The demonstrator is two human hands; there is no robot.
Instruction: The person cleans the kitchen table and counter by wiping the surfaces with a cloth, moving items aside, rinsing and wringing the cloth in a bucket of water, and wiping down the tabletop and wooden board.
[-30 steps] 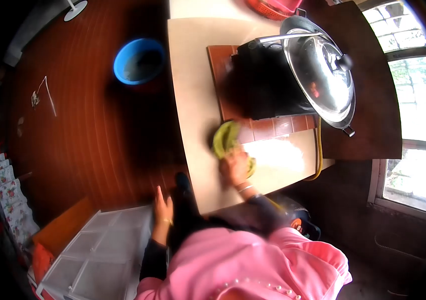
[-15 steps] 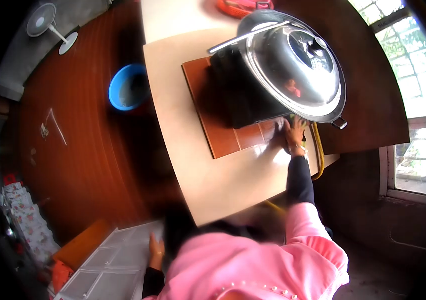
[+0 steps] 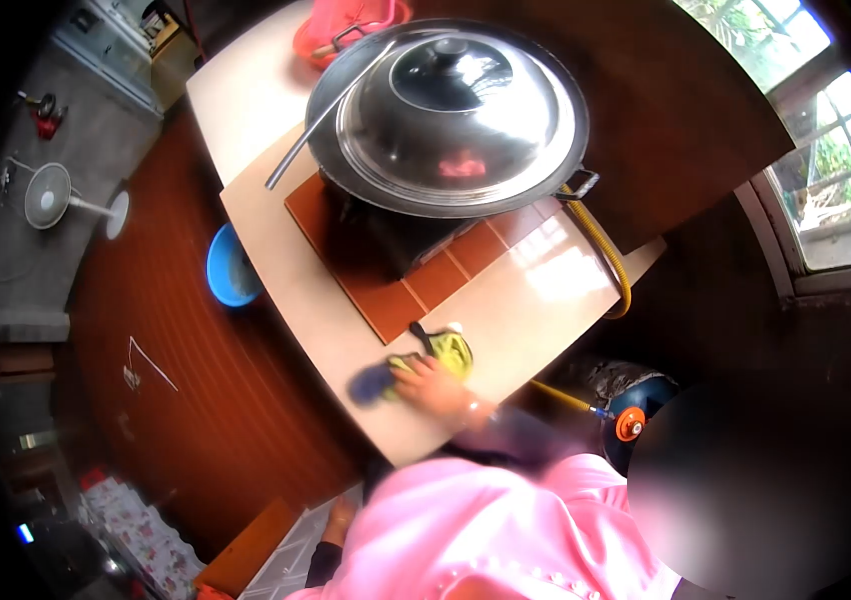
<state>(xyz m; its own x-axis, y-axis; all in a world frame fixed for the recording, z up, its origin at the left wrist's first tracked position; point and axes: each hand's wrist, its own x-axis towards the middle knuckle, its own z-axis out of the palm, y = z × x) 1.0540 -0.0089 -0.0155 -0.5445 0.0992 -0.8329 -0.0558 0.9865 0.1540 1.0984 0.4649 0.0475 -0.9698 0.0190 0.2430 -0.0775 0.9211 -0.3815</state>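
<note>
A yellow-green and dark cloth (image 3: 451, 352) lies bunched on the pale tabletop, just in front of the brown tiles (image 3: 443, 280). My right hand (image 3: 431, 387) is closed on it, slightly blurred. Down beside my body hangs my left hand (image 3: 339, 520), near the white drawer unit (image 3: 281, 560); its fingers are too hidden to read. On the tiles stands a black stove (image 3: 401, 240) bearing a big wok (image 3: 326, 130) with a shiny domed lid (image 3: 536, 130). A metal rod (image 3: 331, 115) leans over the wok's left side.
A yellow hose (image 3: 606, 250) curves off the table's right edge. Below is a gas cylinder with an orange regulator (image 3: 631, 424). A blue basin (image 3: 231, 268) stands left of the table, a fan (image 3: 49, 197) farther off, and a red basket (image 3: 306, 42) behind the wok.
My right hand has come back from beside the wok to the table's near part with the cloth. The view has turned, and my left hand now shows only partly.
</note>
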